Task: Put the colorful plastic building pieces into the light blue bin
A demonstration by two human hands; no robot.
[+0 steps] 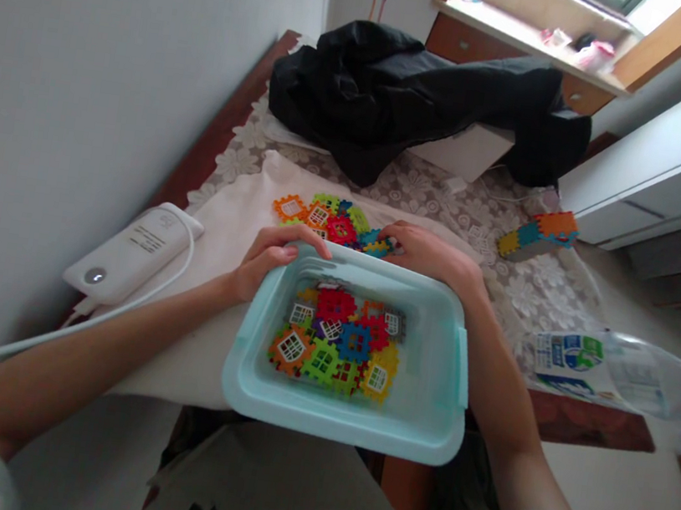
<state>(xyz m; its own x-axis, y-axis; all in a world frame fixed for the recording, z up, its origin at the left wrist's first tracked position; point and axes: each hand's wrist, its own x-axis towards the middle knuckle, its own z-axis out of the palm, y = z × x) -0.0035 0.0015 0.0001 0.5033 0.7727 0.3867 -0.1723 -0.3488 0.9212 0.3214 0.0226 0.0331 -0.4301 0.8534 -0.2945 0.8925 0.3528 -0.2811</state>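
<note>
A pale blue plastic bin [419, 418] is tilted toward me at the table's near edge, with several colourful interlocking plastic tiles [355, 341] in its left part. My left hand [273, 258] grips the bin's far left corner, fingers over the rim. Behind the bin lies a pile of similar tiles [340, 228] on a white cloth. At the pile's right end, my right hand [426, 253] reaches past the far rim and touches blue and yellow tiles; its fingertips are partly hidden, so I cannot tell if it grips one.
A white power bank [135, 247] with a cable lies at left. An assembled tile block [539, 234] stands at right, beyond a clear plastic bottle [616, 370] on its side. Black fabric [427, 90] covers the table's back, partly over a white flat object [466, 149].
</note>
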